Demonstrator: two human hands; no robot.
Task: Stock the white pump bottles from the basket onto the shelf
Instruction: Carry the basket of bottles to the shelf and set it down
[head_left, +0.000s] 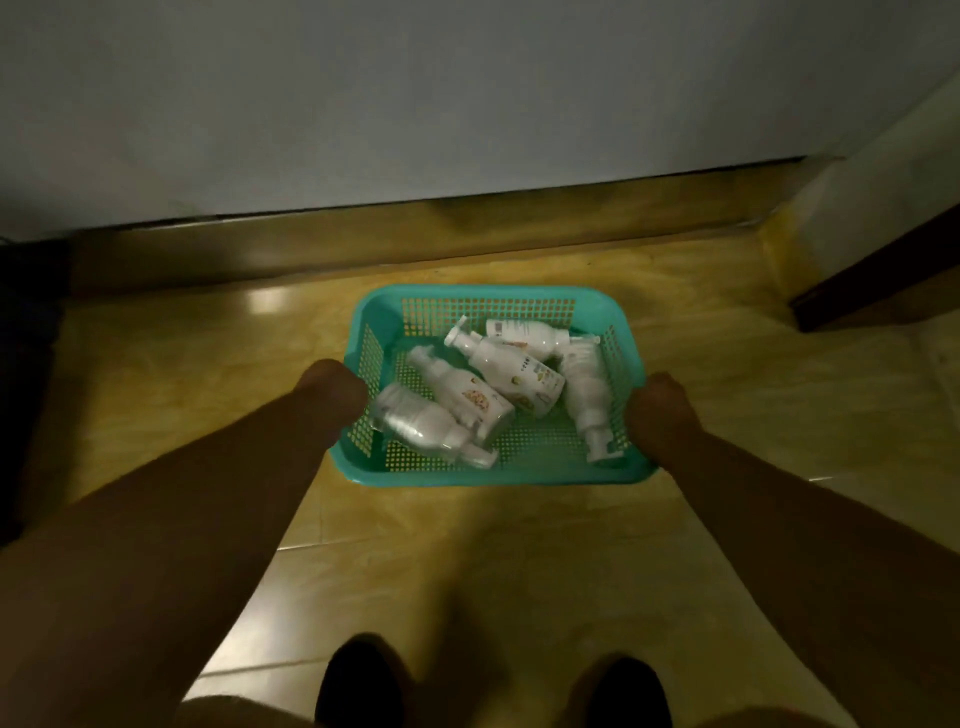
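Note:
A teal perforated basket (488, 297) sits low over the yellow tiled floor, straight ahead of me. Several white pump bottles (511, 371) lie on their sides inside it, some wrapped in clear film. My left hand (332, 392) is closed on the basket's left rim. My right hand (658, 413) is closed on its right rim. Both forearms reach forward from the bottom corners. No shelf is in view.
A grey wall with a dark baseboard (415, 234) runs across just behind the basket. A dark door frame (878, 275) stands at the right. Something dark (26, 364) sits at the left edge. My two dark shoes (363, 686) show at the bottom.

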